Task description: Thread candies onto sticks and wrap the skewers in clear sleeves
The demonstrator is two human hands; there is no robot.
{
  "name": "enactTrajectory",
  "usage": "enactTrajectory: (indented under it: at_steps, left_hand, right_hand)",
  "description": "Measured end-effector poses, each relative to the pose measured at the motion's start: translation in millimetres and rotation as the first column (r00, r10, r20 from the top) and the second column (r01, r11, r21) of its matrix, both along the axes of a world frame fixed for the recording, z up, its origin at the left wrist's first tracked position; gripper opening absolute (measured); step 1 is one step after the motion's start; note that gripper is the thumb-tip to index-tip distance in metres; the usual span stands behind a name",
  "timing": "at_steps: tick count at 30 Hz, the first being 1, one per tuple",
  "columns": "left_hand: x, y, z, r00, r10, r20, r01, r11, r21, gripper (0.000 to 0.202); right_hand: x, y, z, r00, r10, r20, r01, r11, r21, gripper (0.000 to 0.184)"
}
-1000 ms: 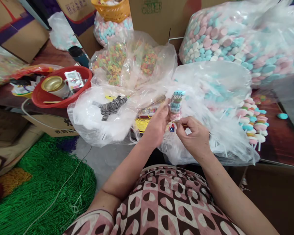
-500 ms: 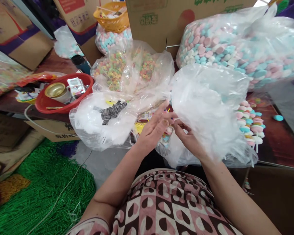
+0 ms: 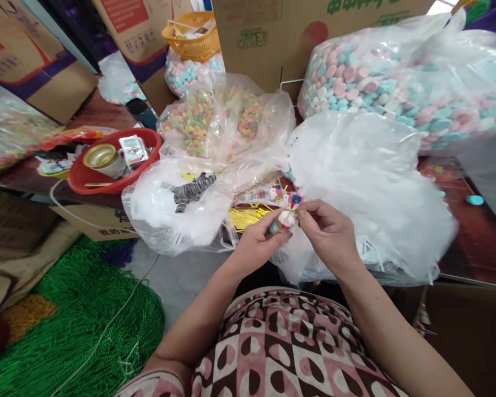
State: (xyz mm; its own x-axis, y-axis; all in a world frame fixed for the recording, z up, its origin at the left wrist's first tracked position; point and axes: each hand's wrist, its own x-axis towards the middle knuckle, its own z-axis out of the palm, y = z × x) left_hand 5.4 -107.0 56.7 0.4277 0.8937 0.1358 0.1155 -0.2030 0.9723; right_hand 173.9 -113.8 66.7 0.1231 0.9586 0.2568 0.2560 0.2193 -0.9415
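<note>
My left hand (image 3: 256, 245) is closed around a clear-wrapped marshmallow candy (image 3: 287, 220), with pink, white and bluish pieces showing between thumb and fingers. At the gathered neck of its wrapper, my right hand (image 3: 328, 231) pinches with thumb and forefinger; whether a tie is in that pinch is too small to tell. The wrapper's printed top, with a blue and red patch, sticks up above the fingers. Just left of the hands lies a bundle of yellow twist ties (image 3: 248, 218). Printed wrappers (image 3: 260, 194) lie behind it.
A white plastic bag (image 3: 372, 193) spreads right of my hands. Behind stand a big bag of marshmallows (image 3: 367, 82) and a bag of ring candies (image 3: 198, 121). To the left are a white-filled bag (image 3: 152, 209) and a red basin (image 3: 78, 177). A blue marshmallow (image 3: 474, 200) lies far right.
My left hand has gone from outstretched fingers to a closed hold on the candy. My right fingers have moved up to its wrapper neck. The white bag now covers the marshmallow skewers at right.
</note>
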Motion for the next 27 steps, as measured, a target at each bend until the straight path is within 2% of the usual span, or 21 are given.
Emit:
enactTrajectory:
  at_steps: [1,3,4,5,6,7,8,10,12,13,14,15,16,17,19,20,21,24,26,27]
  left_hand:
    - [-3,3,-0.7,0.988,0.137,-0.066,-0.124,0.977,0.173,0.038]
    - [-10,12,-1.8,0.916,0.385,-0.111,-0.299,0.841,0.451,0.035]
    - [-14,16,-2.1,0.882,0.463,-0.093,-0.355,0.78,0.515,0.039]
    - [-17,20,-1.8,0.863,0.502,-0.056,-0.402,0.75,0.525,0.048]
    - [-19,22,-0.6,0.861,0.508,-0.005,-0.441,0.752,0.489,0.059]
    - [-21,23,1.6,0.872,0.485,0.056,-0.462,0.781,0.42,0.068]
    - [-23,21,5.2,0.89,0.441,0.117,-0.454,0.825,0.336,0.07]
    - [-24,14,15.8,0.928,0.31,0.209,-0.352,0.913,0.208,0.053]
    - [-24,4,28.2,0.973,0.118,0.196,-0.161,0.962,0.219,0.03]
    - [-24,-1,33.3,0.988,0.012,0.153,-0.057,0.955,0.29,0.026]
    - [-23,-4,36.8,0.993,-0.066,0.098,0.021,0.915,0.402,0.02]
    - [-23,-7,38.3,0.996,-0.087,0.032,0.058,0.855,0.516,0.016]
    - [-22,-9,37.6,0.998,-0.052,-0.03,0.06,0.787,0.615,0.025]
    - [-21,-9,35.1,0.997,0.026,-0.072,0.032,0.714,0.7,0.045]
    - [-17,-9,26.9,0.966,0.237,-0.107,-0.062,0.608,0.792,0.089]
    - [-14,-8,22.4,0.949,0.301,-0.091,-0.092,0.542,0.835,0.104]
    - [-12,-9,18.3,0.93,0.357,-0.091,-0.111,0.506,0.855,0.11]
    - [-6,-17,9.5,0.895,0.434,-0.1,-0.119,0.45,0.885,0.111]
    - [-7,-28,4.3,0.891,0.438,-0.118,-0.113,0.466,0.877,0.107]
    - [-8,-35,1.5,0.892,0.427,-0.148,-0.11,0.523,0.845,0.107]
  right_hand:
    - [-2,-2,3.0,1.0,0.0,-0.006,0.0,1.0,0.021,0.013]
    - [-6,-7,8.9,0.995,0.095,-0.007,-0.095,0.995,0.034,0.011]
    - [-8,-10,11.3,0.987,0.161,-0.004,-0.161,0.987,0.027,0.01]
    - [-11,-13,12.9,0.975,0.221,0.004,-0.221,0.975,0.017,0.011]
    - [-13,-15,13.6,0.964,0.264,0.015,-0.265,0.964,0.016,0.012]
    - [-16,-16,13.2,0.956,0.293,0.03,-0.294,0.956,0.02,0.014]
    - [-17,-17,12.1,0.949,0.311,0.048,-0.312,0.95,0.017,0.017]
    - [-19,-16,8.6,0.942,0.327,0.072,-0.327,0.945,-0.01,0.02]
    - [-17,-13,5.8,0.943,0.329,0.059,-0.327,0.944,-0.044,0.022]
    - [-16,-12,5.2,0.944,0.326,0.043,-0.324,0.945,-0.049,0.022]
    - [-15,-11,5.4,0.947,0.32,0.025,-0.319,0.947,-0.039,0.021]
    - [-14,-11,6.2,0.949,0.316,0.006,-0.316,0.948,-0.032,0.022]
    - [-14,-10,7.6,0.948,0.317,-0.02,-0.317,0.948,-0.032,0.023]
    - [-14,-11,9.3,0.943,0.327,-0.056,-0.33,0.943,-0.043,0.024]
    - [-16,-12,13.4,0.917,0.357,-0.179,-0.371,0.927,-0.052,0.026]
    - [-18,-12,15.6,0.891,0.375,-0.257,-0.399,0.916,-0.044,0.026]
    - [-19,-13,17.9,0.858,0.387,-0.337,-0.42,0.907,-0.028,0.028]
    - [-23,-18,26.9,0.739,0.391,-0.549,-0.497,0.866,-0.051,0.035]
    - [-21,-24,35.5,0.667,0.367,-0.648,-0.546,0.832,-0.091,0.037]
    - [-18,-29,40.4,0.634,0.359,-0.685,-0.563,0.821,-0.091,0.038]
